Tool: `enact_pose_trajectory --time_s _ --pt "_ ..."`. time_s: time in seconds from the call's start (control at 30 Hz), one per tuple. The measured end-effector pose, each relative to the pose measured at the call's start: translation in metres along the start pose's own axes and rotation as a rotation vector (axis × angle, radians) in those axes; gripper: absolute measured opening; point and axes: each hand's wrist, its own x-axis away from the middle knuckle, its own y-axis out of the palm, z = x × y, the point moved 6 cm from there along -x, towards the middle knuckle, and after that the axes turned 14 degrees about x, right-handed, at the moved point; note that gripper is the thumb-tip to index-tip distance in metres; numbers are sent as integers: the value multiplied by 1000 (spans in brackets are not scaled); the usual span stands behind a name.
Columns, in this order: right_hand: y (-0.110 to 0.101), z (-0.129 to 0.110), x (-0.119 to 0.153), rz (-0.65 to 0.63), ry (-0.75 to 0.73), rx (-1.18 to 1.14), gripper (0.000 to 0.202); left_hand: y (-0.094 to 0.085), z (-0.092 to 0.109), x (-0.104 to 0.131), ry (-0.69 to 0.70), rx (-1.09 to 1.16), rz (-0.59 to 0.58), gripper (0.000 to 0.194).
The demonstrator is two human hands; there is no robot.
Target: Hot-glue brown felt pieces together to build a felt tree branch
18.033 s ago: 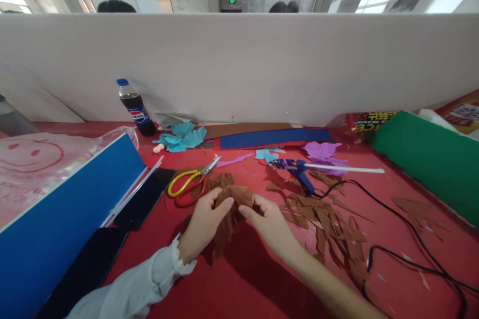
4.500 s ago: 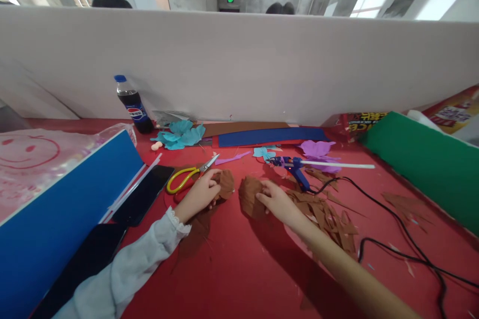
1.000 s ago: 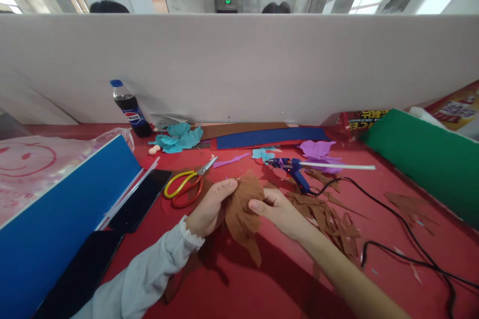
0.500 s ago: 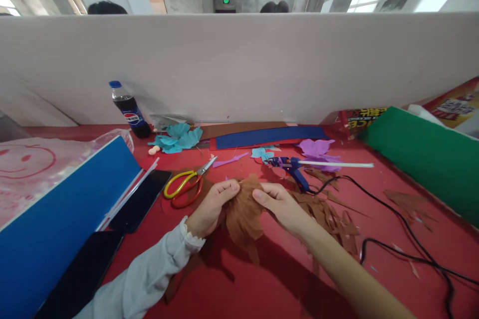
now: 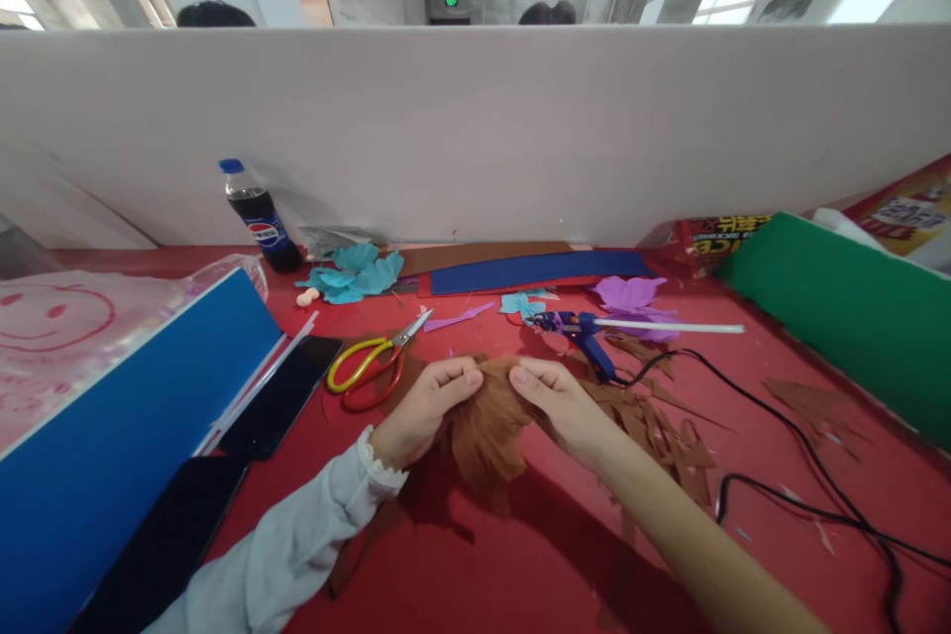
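Observation:
A gathered piece of brown crepe paper (image 5: 486,431) hangs between my two hands, its layers fanning downward above the red table. My left hand (image 5: 427,411) pinches its upper left edge between thumb and fingers. At the upper right edge, my right hand (image 5: 561,401) pinches it the same way. Left of my left hand lie scissors (image 5: 371,362) with yellow and red handles, blades partly apart. Beyond my right hand is a blue glue gun (image 5: 586,342) with a long white glue stick (image 5: 669,327) in it. Cut brown paper strips (image 5: 661,431) lie beside my right forearm.
Blue board (image 5: 134,456) and dark phones (image 5: 286,396) are at left; green board (image 5: 839,317) is at right. A black cable (image 5: 788,416) crosses the right side. A cola bottle (image 5: 260,218), turquoise paper flower (image 5: 357,272) and purple paper flower (image 5: 631,297) stand near the white partition (image 5: 475,129).
Both thumbs have shifted slightly to the right along the brown crepe paper's top edge. The paper's lower folds have moved a little, and both hands still grip it.

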Motion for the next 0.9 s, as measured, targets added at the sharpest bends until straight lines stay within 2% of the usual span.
enact_pose_trajectory --time_s 0.37,0.67,0.9 --pt "0 5 0 23 38 -24 33 -2 -2 0 -4 7 21 34" --pt "-1 4 0 -70 20 69 29 -8 13 -2 110 -61 96 33" --pt "-4 -3 3 -75 50 114 23 -11 23 -2 205 -239 98 31"
